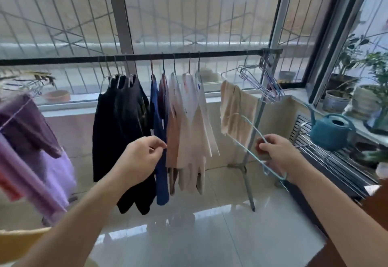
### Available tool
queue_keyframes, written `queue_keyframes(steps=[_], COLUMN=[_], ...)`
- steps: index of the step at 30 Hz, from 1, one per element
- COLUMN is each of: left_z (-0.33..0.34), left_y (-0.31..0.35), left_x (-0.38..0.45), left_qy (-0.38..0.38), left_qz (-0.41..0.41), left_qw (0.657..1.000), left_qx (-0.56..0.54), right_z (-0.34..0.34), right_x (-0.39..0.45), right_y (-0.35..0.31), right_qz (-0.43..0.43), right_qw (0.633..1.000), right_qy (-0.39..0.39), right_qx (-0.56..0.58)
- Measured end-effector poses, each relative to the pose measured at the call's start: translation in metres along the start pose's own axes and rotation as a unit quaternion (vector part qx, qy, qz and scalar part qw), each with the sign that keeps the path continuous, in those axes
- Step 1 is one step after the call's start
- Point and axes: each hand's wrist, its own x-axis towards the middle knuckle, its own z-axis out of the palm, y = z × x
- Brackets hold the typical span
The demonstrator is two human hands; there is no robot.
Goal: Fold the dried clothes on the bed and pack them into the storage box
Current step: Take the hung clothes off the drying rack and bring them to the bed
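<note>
Clothes (147, 119) hang on wire hangers from the black rail (210, 54) by the window: black pieces on the left, a blue one, then pink and cream tops. A beige cloth (233, 109) is draped over the rack's right end, and purple garments (31, 140) hang at the far left. No bed or storage box is in view, so I judge folding has not begun.

My right hand (277, 153) is closed around an empty light-blue wire hanger (252, 140). My left hand (140, 157) has thumb and finger pinched together at the edge of the blue garment (160, 161); I cannot tell if cloth is actually caught in that grip.

These pieces look thin, soft and light. I expect them to sag and slide, so I would take each one at the shoulders, near its hanger.
</note>
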Motion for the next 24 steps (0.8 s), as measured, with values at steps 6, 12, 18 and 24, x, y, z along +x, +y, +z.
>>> queue_keyframes(steps=[6,12,18,24], left_z=[0.038,0.045,0.054,0.073], left_y=[0.018,0.029,0.038,0.023], left_x=[0.104,0.165,0.211,0.227], left_qy=[0.06,0.12,0.134,0.1], left_qz=[-0.06,-0.111,-0.131,-0.157], left_qw=[0.996,0.987,0.982,0.982], left_qx=[-0.007,0.0,-0.005,-0.027], right_z=[0.023,0.049,0.06,0.061], right_x=[0.186,0.314,0.382,0.387], right_y=[-0.042,-0.092,-0.111,-0.063], right_qz=[-0.041,-0.08,-0.09,-0.088], right_qw=[0.996,0.991,0.991,0.993], right_qy=[-0.061,-0.076,-0.098,-0.074], right_qx=[0.041,0.077,0.02,-0.022])
